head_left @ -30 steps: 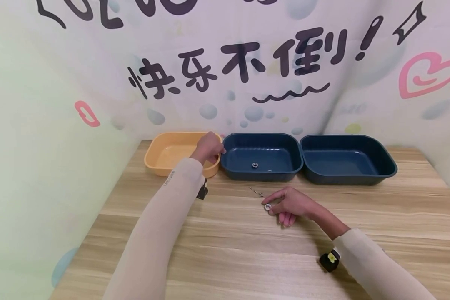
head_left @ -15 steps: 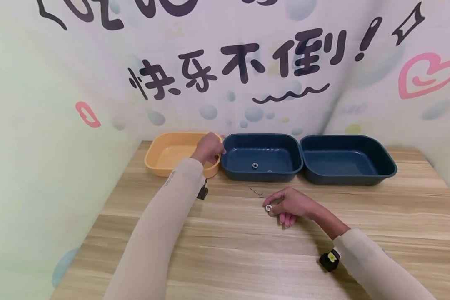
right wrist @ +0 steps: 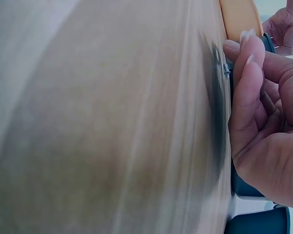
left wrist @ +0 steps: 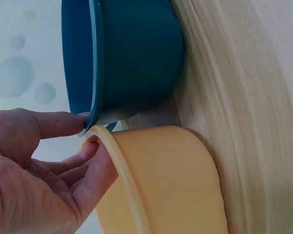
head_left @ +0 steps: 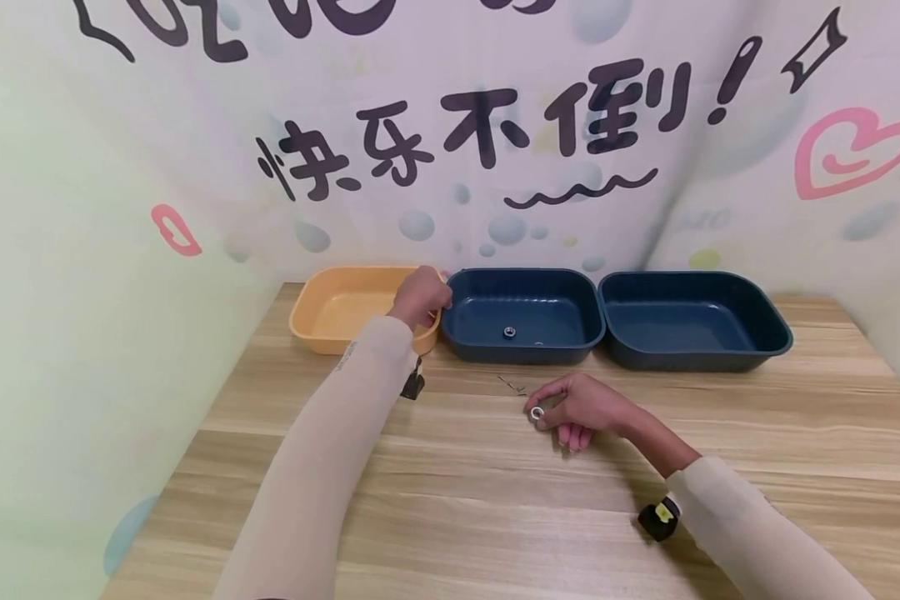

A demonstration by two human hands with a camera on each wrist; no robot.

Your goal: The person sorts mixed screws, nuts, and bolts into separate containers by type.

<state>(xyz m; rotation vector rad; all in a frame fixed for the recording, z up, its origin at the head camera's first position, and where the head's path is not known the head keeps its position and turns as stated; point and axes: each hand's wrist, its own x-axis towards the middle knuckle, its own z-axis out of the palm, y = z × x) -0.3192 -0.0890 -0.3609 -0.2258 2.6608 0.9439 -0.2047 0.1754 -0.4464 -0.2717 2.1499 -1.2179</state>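
Observation:
My left hand [head_left: 422, 293] is at the meeting rims of the orange bin [left wrist: 171, 170] and the middle blue bin [left wrist: 136, 58]. In the left wrist view its thumb lies on the blue rim while the fingers curl under the orange one, pinching the two together. Low over the wooden table, my right hand [head_left: 581, 408] pinches a small silver metal ring [head_left: 537, 413] between thumb and index finger. A few thin screws [head_left: 510, 383] lie just beyond those fingertips. Another similar metal ring [head_left: 509, 332] rests inside the middle blue bin.
A second blue bin [head_left: 697, 317] stands at the right end of the row, against a printed cloth backdrop [head_left: 390, 225]. The wooden table [head_left: 450, 517] stretches in front of the bins. Each wrist carries a small black device [head_left: 657, 521].
The left wrist and forearm have shifted slightly to the right, with the hand still at the same rims. The right hand and its ring stay almost in place.

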